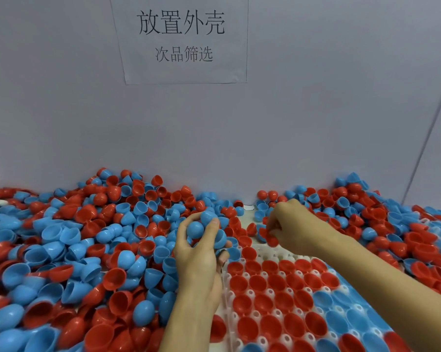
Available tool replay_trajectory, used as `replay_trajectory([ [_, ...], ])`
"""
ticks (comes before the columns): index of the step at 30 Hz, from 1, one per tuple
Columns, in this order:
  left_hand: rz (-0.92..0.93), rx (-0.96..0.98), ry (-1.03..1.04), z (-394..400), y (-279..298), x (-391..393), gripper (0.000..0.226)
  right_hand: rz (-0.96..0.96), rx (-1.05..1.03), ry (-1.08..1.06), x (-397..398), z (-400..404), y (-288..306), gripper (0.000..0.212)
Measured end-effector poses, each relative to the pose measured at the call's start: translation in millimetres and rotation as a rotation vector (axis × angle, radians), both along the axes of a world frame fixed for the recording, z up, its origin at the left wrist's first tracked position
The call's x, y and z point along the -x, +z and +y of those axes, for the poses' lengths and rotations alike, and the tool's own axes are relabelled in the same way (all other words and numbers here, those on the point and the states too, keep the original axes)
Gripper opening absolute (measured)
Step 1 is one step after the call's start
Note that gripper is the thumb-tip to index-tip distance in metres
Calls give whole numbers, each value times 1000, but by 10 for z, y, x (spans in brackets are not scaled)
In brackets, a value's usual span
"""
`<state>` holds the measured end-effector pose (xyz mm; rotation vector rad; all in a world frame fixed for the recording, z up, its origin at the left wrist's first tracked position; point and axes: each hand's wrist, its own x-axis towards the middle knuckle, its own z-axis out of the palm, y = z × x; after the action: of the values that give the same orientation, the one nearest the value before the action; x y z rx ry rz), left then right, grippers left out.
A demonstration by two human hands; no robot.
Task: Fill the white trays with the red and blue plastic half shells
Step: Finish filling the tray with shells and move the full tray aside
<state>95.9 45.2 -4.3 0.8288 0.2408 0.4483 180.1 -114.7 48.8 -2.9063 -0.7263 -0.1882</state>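
Shells (69, 250) lie heaped left of and behind the tray (277, 256). Left hand (201, 252) curls round several blue ones as stock; right hand (288, 224) pinches red ones above the tray's empty far row, likely for placing.

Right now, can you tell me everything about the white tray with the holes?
The white tray looks like moulded plastic, lying flat at the lower right. Its rows of round cups mostly hold red half shells, open side up, with blue half shells towards the right. A few cups at its far edge look unfilled. Small holed pegs stand between cups. Loose shells crowd its edges; the right forearm crosses above it.
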Motion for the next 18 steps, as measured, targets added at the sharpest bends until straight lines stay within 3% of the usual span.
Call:
replay_trajectory([
  [6, 30, 1, 11, -3, -7, -8, 20, 36, 244, 42, -74, 202, -215, 13],
  [13, 7, 82, -79, -4, 22, 17, 22, 115, 228, 82, -94, 138, -107, 22],
  [15, 2, 143, -121, -6, 39, 26, 23, 20, 114, 92, -63, 129, -44, 23],
  [18, -24, 238, -208, -5, 73, 51, 32, 45, -326, 193, 70, 212, 4, 17],
])
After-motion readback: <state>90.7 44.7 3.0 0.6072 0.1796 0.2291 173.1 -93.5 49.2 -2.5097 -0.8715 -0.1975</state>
